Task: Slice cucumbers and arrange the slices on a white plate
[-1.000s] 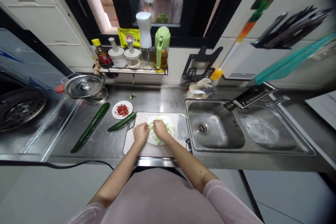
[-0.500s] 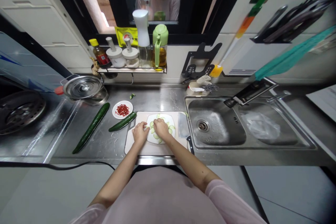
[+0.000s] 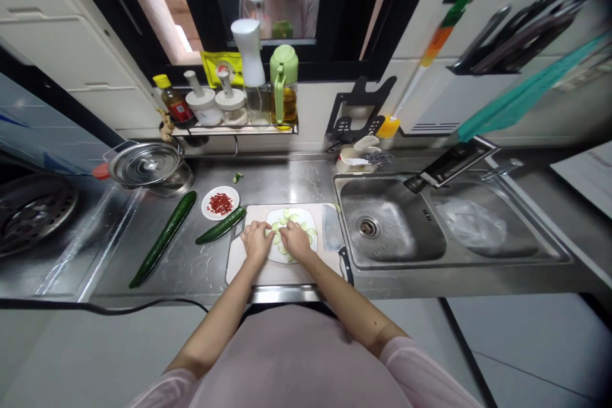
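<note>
A white plate (image 3: 275,256) lies on the pale cutting board (image 3: 277,276), with thin cucumber slices (image 3: 310,234) arranged in a ring. My left hand (image 3: 257,241) is at the plate's left edge, fingertips pinched on a cucumber slice. Close beside it, my right hand (image 3: 295,240) reaches over the middle of the plate, its fingers closed on a slice partly hidden beneath them. A kitchen knife (image 3: 331,227) rests along the board's right side, handle towards me. A cut piece of cucumber (image 3: 220,225) lies left of the board, and a whole cucumber (image 3: 163,239) farther left.
Behind the cut cucumber is a small dish (image 3: 205,208) of red chopped pieces (image 3: 220,203). A lidded steel pot (image 3: 152,169) stands back left. The double sink (image 3: 392,258) adjoins the board's right. Bottles and jars line a wall rack (image 3: 239,130).
My left fingers have moved slightly inward, towards the right hand over the plate. My right hand has shifted only a little. The view has turned slightly.
</note>
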`<state>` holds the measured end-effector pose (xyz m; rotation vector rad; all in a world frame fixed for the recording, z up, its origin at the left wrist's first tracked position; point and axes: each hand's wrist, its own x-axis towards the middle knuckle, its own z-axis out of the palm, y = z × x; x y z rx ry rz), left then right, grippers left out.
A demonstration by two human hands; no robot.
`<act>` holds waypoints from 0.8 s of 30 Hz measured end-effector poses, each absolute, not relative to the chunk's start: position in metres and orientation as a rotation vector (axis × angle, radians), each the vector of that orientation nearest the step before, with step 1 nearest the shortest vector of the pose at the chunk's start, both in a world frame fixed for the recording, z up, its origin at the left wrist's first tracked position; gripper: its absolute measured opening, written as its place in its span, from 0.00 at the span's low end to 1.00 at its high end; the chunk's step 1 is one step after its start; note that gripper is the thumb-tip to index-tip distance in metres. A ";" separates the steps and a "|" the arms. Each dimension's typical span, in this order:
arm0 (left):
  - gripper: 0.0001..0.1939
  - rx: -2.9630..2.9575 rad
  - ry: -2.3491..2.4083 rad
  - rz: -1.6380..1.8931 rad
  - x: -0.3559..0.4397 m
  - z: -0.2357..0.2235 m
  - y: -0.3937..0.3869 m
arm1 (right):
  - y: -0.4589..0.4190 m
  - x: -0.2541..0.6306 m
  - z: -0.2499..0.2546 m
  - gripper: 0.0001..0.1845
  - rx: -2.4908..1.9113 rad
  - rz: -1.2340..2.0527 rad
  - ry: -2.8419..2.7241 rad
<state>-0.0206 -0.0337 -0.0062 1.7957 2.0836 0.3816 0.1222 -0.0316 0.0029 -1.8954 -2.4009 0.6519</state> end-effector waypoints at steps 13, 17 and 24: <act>0.10 1.800 2.073 0.360 -0.022 -0.011 -0.030 | -0.038 0.114 -0.003 0.16 -1.904 0.636 -2.397; 0.10 1.853 2.043 0.375 -0.022 -0.011 -0.030 | -0.039 0.113 -0.008 0.16 -1.884 0.602 -2.387; 0.11 1.913 2.039 0.358 -0.023 -0.011 -0.030 | -0.039 0.111 -0.009 0.16 -1.880 0.581 -2.380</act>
